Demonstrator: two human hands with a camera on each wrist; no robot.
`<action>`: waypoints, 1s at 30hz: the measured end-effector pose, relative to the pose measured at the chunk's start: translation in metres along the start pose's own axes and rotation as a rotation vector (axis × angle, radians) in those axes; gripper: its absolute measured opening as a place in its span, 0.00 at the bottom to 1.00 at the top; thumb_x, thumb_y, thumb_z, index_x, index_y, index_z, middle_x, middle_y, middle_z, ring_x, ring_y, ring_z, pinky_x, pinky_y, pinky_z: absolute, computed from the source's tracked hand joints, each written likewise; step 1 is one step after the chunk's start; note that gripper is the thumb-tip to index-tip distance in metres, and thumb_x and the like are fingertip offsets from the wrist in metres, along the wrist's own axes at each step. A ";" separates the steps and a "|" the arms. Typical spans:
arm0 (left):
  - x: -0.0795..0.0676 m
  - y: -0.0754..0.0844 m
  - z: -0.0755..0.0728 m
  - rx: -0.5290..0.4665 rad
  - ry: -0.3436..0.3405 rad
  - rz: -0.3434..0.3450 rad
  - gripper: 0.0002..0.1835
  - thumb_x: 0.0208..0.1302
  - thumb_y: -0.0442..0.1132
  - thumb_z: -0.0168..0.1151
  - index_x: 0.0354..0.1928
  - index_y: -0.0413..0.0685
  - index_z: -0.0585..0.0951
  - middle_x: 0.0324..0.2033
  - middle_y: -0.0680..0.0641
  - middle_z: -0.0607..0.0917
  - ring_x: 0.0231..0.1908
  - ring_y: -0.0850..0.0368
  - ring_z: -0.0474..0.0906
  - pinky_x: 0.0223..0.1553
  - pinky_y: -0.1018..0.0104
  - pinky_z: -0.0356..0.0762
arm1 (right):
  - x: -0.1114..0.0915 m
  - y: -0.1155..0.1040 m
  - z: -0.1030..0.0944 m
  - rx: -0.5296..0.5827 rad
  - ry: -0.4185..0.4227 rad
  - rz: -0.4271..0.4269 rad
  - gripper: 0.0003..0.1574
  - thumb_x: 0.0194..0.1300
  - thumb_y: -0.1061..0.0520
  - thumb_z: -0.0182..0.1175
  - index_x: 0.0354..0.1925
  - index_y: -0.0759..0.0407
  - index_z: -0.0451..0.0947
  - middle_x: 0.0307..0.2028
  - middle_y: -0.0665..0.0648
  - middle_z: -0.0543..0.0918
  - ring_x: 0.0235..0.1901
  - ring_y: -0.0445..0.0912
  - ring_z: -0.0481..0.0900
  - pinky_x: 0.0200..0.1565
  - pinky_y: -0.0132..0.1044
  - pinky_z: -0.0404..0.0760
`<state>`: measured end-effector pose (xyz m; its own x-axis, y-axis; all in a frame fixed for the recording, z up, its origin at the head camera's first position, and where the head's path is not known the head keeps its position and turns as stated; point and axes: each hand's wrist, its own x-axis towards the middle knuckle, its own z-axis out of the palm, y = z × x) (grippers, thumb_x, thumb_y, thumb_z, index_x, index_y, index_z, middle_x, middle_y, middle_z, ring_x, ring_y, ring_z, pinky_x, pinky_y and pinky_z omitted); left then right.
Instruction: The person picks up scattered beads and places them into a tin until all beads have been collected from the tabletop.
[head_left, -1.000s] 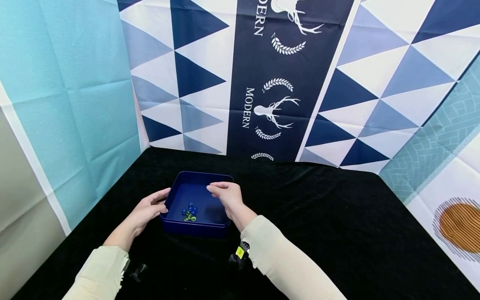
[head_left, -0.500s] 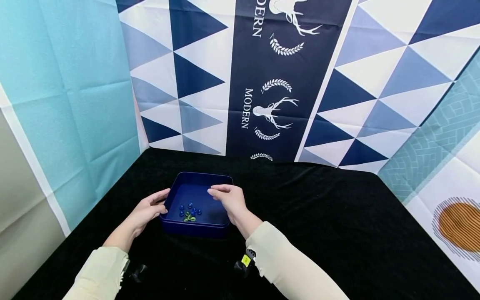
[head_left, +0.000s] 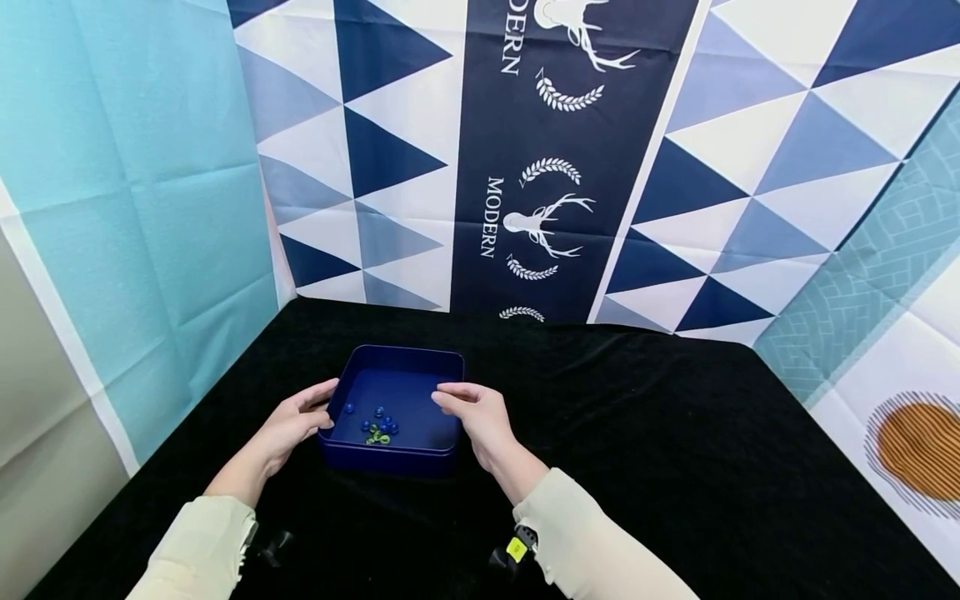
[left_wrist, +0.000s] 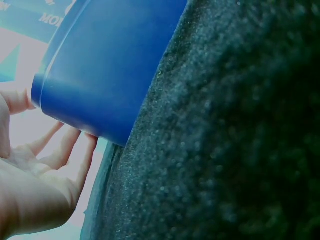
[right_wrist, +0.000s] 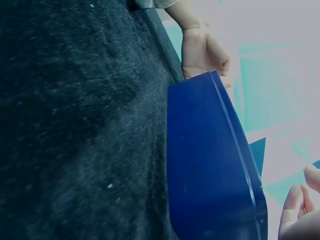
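A dark blue rectangular box point(head_left: 405, 398) stands on the black cloth with its top uncovered. On its floor, towards the near left, lie several round blue marbles point(head_left: 379, 412) and a few green marbles point(head_left: 383, 439), clustered together. My left hand point(head_left: 288, 422) rests against the box's left side. In the left wrist view its slightly bent fingers point(left_wrist: 90, 142) touch the outer wall, with the thumb by the rim. My right hand point(head_left: 480, 414) hovers over the box's right rim, thumb and fingers apart; I see nothing between them.
Black cloth point(head_left: 637, 442) covers the table around the box and stretches away to the right. Patterned cloth hangings point(head_left: 405, 158) close off the back, with more hangings at both sides.
My right hand has moved right and slightly nearer, from above the box to its right rim. The blue marbles have shifted, one now lying farther left. My left hand stays at the box.
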<state>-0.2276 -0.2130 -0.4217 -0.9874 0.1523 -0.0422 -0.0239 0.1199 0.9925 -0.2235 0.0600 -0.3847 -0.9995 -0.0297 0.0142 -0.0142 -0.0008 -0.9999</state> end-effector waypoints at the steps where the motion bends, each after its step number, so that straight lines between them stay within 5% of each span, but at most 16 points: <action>1: 0.000 0.000 0.000 0.002 0.000 0.000 0.38 0.54 0.27 0.51 0.70 0.40 0.55 0.67 0.35 0.58 0.61 0.43 0.60 0.55 0.53 0.60 | -0.001 0.001 -0.002 0.005 0.000 -0.009 0.15 0.55 0.59 0.67 0.41 0.65 0.83 0.37 0.55 0.84 0.41 0.56 0.79 0.47 0.42 0.74; 21: 0.001 -0.002 0.001 0.003 -0.004 0.004 0.38 0.55 0.26 0.50 0.70 0.39 0.54 0.67 0.35 0.57 0.62 0.43 0.59 0.56 0.51 0.58 | -0.008 0.021 -0.047 0.014 0.061 -0.051 0.19 0.54 0.62 0.66 0.44 0.73 0.79 0.30 0.53 0.84 0.30 0.45 0.79 0.37 0.34 0.74; 30: 0.000 -0.001 0.002 0.011 -0.009 0.010 0.38 0.54 0.27 0.51 0.70 0.39 0.54 0.67 0.34 0.57 0.61 0.43 0.60 0.55 0.53 0.60 | -0.010 0.024 -0.067 -0.030 0.101 -0.047 0.19 0.54 0.62 0.66 0.44 0.73 0.80 0.35 0.55 0.84 0.33 0.46 0.80 0.43 0.40 0.75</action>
<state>-0.2270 -0.2114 -0.4234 -0.9862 0.1625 -0.0331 -0.0120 0.1294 0.9915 -0.2161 0.1273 -0.4088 -0.9955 0.0708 0.0626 -0.0606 0.0306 -0.9977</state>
